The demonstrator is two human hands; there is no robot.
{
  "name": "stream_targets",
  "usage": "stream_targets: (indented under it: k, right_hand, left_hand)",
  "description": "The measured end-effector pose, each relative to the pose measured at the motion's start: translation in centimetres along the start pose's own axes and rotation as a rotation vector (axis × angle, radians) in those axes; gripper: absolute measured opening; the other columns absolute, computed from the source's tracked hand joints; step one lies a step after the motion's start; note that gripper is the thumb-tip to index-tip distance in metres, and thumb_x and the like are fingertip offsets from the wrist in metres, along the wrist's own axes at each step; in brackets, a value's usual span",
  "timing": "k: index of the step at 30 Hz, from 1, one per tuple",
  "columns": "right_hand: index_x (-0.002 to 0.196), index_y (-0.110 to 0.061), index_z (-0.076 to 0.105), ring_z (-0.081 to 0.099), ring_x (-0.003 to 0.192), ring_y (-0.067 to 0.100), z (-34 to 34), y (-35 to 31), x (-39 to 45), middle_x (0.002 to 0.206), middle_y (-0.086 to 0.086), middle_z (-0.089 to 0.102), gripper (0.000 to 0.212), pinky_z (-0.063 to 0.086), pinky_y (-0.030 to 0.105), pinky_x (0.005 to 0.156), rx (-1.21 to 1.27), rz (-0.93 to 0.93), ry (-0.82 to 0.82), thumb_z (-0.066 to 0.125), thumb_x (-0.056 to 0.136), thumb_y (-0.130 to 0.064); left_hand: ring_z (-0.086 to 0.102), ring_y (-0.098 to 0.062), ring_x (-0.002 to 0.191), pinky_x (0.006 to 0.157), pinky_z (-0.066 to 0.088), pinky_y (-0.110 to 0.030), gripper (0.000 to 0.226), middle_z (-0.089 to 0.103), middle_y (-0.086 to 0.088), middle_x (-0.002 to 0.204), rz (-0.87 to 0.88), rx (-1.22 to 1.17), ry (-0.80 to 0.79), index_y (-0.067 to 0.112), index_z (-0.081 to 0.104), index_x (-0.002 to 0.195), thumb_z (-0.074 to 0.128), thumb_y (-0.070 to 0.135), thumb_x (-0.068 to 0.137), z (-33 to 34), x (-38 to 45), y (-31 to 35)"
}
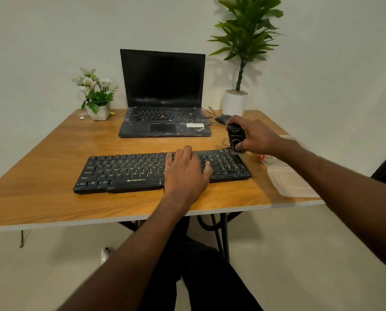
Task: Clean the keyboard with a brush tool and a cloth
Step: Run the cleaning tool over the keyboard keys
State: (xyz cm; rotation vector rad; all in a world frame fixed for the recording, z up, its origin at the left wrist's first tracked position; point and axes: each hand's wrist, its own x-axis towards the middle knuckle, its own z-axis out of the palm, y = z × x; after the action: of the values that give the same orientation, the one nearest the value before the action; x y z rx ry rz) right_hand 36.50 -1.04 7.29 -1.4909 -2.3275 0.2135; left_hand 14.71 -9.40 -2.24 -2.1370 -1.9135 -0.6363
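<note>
A black dusty keyboard [129, 171] lies across the front of the wooden table [52, 158]. My left hand [186, 171] rests flat on its right-centre keys, fingers spread, holding nothing. My right hand [257, 135] grips a black brush tool [235, 138], held upright with its lower end touching the keyboard's far right corner. A pale cloth-like bundle [270, 158] lies at the table's right side, partly hidden behind my right forearm.
A dusty open laptop [164, 122] stands behind the keyboard, with a black mouse [222, 118] and cable to its right. A small flower pot [98, 111] is at back left, a tall potted plant [234, 102] at back right. A clear plastic lidded box [288, 180] sits near the right edge.
</note>
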Motion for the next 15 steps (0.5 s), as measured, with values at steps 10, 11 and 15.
stream_targets:
  k: [10,11,15]
  right_hand:
    - [0.125,-0.03,0.054,0.066,0.103,0.021,-2.6,1.1,-1.3,0.117,0.003,0.063,0.066,0.06,0.033,0.072,0.26,0.033,-0.255,0.085,0.074,-0.002]
    - [0.126,-0.032,0.053,0.065,0.105,0.021,-2.4,0.9,-1.3,0.118,0.002,0.063,0.068,0.059,0.032,0.074,0.226,0.031,-0.19,0.086,0.074,-0.004]
    - [0.132,-0.029,0.049,0.066,0.108,0.024,-0.2,0.4,-2.0,0.12,0.002,0.063,0.071,0.06,0.033,0.079,0.229,0.003,0.001,0.087,0.075,-0.008]
  left_hand:
    - [0.051,-0.026,0.115,0.103,0.044,-0.046,0.057,0.055,-0.008,0.123,-0.007,-0.011,0.022,0.007,0.071,0.111,0.04,0.054,0.108,0.1,0.0,0.1]
    - [0.051,-0.026,0.115,0.103,0.044,-0.046,0.056,0.054,-0.008,0.124,-0.004,-0.014,0.021,0.007,0.071,0.112,0.039,0.054,0.109,0.1,-0.1,0.1]
    - [0.05,-0.025,0.116,0.103,0.044,-0.046,0.056,0.053,-0.008,0.124,-0.008,-0.01,0.036,0.007,0.07,0.113,0.039,0.054,0.109,0.1,-0.1,0.1]
